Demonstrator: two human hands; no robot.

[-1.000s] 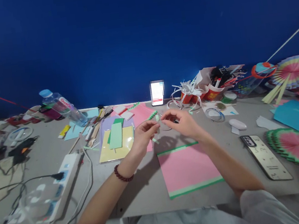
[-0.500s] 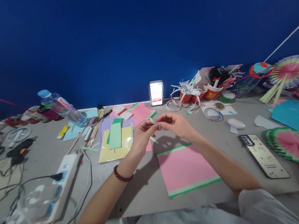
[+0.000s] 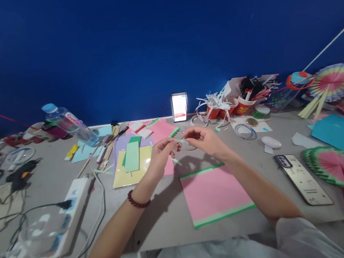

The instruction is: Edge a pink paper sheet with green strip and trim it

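Strip (image 3: 179, 140), pale and slim, bridged the narrow gap between the left hand (image 3: 161, 153) and right hand (image 3: 207, 142), both pinching it, its long axis roughly crosswise; the pink sheet (image 3: 216, 196) lay bodyward, nearer the right forearm (image 3: 260, 187).

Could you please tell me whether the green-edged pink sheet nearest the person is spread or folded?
Spread: the pink sheet lies flat on the table, with both green-banded edges showing.

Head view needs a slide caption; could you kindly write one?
Left hand and right hand hold a pale strip beyond a green-edged pink sheet.
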